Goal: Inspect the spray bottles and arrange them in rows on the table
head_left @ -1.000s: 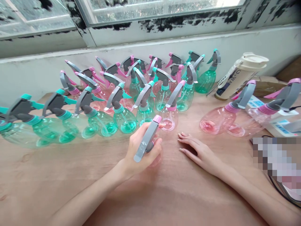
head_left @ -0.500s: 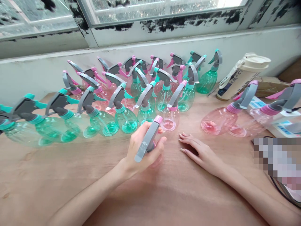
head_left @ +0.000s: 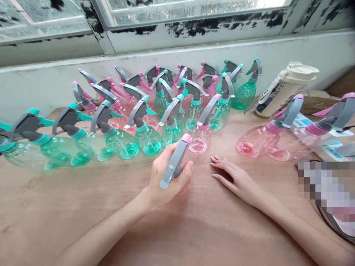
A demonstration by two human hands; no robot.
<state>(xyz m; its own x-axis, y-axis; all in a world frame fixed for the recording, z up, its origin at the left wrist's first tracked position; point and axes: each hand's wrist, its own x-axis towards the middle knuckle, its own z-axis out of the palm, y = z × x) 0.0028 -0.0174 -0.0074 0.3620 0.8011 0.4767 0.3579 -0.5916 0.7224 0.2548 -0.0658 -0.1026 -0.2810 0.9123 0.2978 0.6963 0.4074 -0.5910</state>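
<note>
My left hand point(head_left: 166, 177) is wrapped round the neck of a pink spray bottle point(head_left: 176, 162) with a grey trigger, standing on the wooden table point(head_left: 83, 207). The bottle's clear pink body is mostly hidden behind my fingers. My right hand point(head_left: 235, 179) lies flat on the table just to the right, fingers stretched out, holding nothing. Right behind the held bottle stands another pink spray bottle point(head_left: 201, 135) at the front of the group.
Several green spray bottles point(head_left: 119, 142) and pink spray bottles point(head_left: 133, 92) stand in rows up to the white wall. Two pink bottles point(head_left: 266, 135) stand at the right beside a cream lidded cup point(head_left: 285, 88) and a white device point(head_left: 332, 147).
My left hand has shifted its fingers slightly on the bottle's neck. The right hand has stayed flat in place.
</note>
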